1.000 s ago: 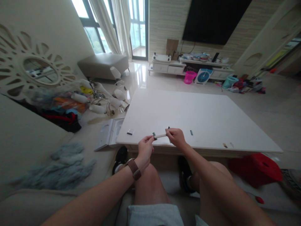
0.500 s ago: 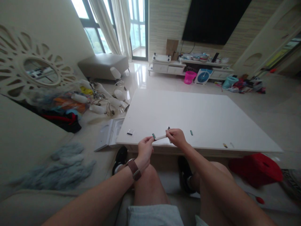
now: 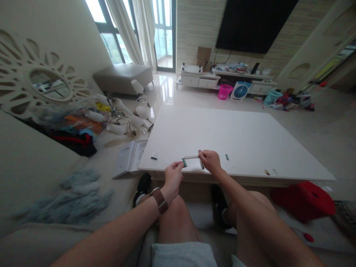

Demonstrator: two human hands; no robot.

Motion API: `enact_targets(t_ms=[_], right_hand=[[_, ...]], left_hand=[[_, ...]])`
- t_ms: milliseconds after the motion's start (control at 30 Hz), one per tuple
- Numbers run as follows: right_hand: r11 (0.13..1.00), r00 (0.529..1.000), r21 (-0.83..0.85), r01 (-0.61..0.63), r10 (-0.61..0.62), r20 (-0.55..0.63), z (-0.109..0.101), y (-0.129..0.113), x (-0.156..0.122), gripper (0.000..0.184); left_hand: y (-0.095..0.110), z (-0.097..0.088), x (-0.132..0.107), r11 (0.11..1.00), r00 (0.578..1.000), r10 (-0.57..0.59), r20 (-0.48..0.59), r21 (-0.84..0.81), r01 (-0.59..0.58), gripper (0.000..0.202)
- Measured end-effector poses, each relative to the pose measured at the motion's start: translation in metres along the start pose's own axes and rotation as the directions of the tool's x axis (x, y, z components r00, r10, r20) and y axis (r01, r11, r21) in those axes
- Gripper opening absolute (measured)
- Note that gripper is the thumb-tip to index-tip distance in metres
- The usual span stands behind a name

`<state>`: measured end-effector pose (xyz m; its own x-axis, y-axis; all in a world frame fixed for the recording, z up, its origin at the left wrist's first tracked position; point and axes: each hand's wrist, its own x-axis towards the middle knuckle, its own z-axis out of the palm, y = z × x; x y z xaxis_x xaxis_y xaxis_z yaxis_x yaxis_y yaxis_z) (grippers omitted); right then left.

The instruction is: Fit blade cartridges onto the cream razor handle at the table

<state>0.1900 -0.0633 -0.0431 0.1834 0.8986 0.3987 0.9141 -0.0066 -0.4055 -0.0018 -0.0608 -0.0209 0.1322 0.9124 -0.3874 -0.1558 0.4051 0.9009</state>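
Note:
My left hand [image 3: 172, 173] pinches a small green piece [image 3: 184, 162] between thumb and fingers, just above the near edge of the white table [image 3: 236, 133]. My right hand [image 3: 210, 161] is closed around a thin pale stick [image 3: 191, 157] that points left towards the green piece; a short dark-tipped part hangs below its fingers. A narrow gap separates the stick's tip from the green piece. On the table lie a small dark-and-white card [image 3: 155, 156] to the left and another small green piece [image 3: 227, 157] to the right. A brown watch sits on my left wrist.
An open white box [image 3: 128, 157] lies on the floor at the table's left corner, with lamp parts [image 3: 122, 115] and clutter beyond. A red stool [image 3: 304, 200] stands at the right. Two tiny bits [image 3: 270, 172] rest near the table's right front edge.
The green piece has come off the end of the stick: my left hand has drawn it slightly away while my right hand lifted the stick a little.

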Motion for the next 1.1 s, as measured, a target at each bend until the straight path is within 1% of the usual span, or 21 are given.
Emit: enact_targets(t_ms=[67, 133, 233, 333, 400, 467, 567, 633, 700, 767, 800, 867, 967, 1033, 1100], right_hand=[[1.000, 0.999, 0.010, -0.028, 0.029, -0.026, -0.001, 0.003, 0.000, 0.055], [0.997, 0.999, 0.062, -0.035, 0.037, -0.032, -0.001, 0.002, 0.000, 0.056], [0.991, 0.999, 0.131, 0.024, -0.027, 0.017, 0.003, -0.004, -0.003, 0.055], [0.991, 0.994, 0.104, 0.082, -0.089, 0.068, 0.006, -0.007, -0.005, 0.054], [0.997, 0.997, 0.043, 0.061, -0.064, 0.054, 0.005, -0.004, -0.004, 0.055], [1.000, 1.000, -0.002, 0.007, -0.007, 0.013, 0.002, 0.001, -0.002, 0.055], [0.998, 0.998, 0.046, -0.051, 0.052, -0.027, 0.000, 0.005, 0.000, 0.056], [0.993, 1.000, 0.114, -0.026, 0.027, -0.012, 0.002, 0.001, -0.001, 0.056], [0.989, 0.998, 0.145, 0.039, -0.045, 0.036, 0.006, -0.005, -0.004, 0.056], [0.987, 0.991, 0.135, 0.084, -0.096, 0.092, 0.008, -0.009, -0.006, 0.054], [0.991, 0.990, 0.111, 0.078, -0.090, 0.110, 0.008, -0.009, -0.006, 0.054], [0.999, 0.993, 0.033, 0.013, -0.017, 0.115, 0.006, -0.004, -0.005, 0.054], [0.988, 0.985, -0.062, -0.140, 0.145, 0.098, 0.001, 0.010, 0.002, 0.054], [0.972, 0.967, -0.045, -0.230, 0.234, 0.098, 0.000, 0.018, 0.006, 0.052], [0.961, 0.956, 0.013, -0.277, 0.274, 0.110, 0.003, 0.022, 0.009, 0.047]], left_hand=[[0.000, 0.000, 0.000, 1.000, 1.000, -0.003, 0.001, -0.003, 0.003, 0.032], [0.000, 0.000, 0.001, 1.000, 1.000, -0.007, 0.002, 0.002, 0.007, 0.032], [-0.001, 0.000, 0.001, 1.000, 1.000, -0.004, 0.012, 0.003, 0.004, 0.028], [-0.002, 0.000, 0.001, 1.000, 1.000, -0.011, 0.008, -0.003, 0.011, 0.026], [-0.002, 0.000, 0.001, 1.000, 1.000, -0.015, 0.008, -0.001, 0.015, 0.028], [-0.002, 0.000, 0.001, 1.000, 1.000, -0.014, 0.013, 0.003, 0.014, 0.031], [-0.002, 0.000, 0.001, 1.000, 1.000, -0.013, 0.014, -0.003, 0.013, 0.034], [-0.002, -0.001, 0.001, 1.000, 1.000, -0.014, 0.016, -0.007, 0.014, 0.035], [-0.003, -0.001, 0.002, 1.000, 1.000, -0.018, 0.018, -0.001, 0.018, 0.033], [-0.004, -0.001, 0.002, 1.000, 1.000, -0.022, 0.018, 0.003, 0.022, 0.031], [-0.004, -0.001, 0.002, 1.000, 1.000, -0.023, 0.016, 0.001, 0.023, 0.031], [-0.004, -0.001, 0.002, 1.000, 1.000, -0.021, 0.015, -0.008, 0.021, 0.032], [-0.003, -0.001, 0.000, 1.000, 1.000, -0.016, 0.016, -0.007, 0.016, 0.036], [-0.002, -0.001, 0.000, 1.000, 1.000, -0.017, 0.017, -0.004, 0.017, 0.038], [-0.002, -0.001, -0.001, 1.000, 1.000, -0.015, 0.020, -0.007, 0.015, 0.038]])
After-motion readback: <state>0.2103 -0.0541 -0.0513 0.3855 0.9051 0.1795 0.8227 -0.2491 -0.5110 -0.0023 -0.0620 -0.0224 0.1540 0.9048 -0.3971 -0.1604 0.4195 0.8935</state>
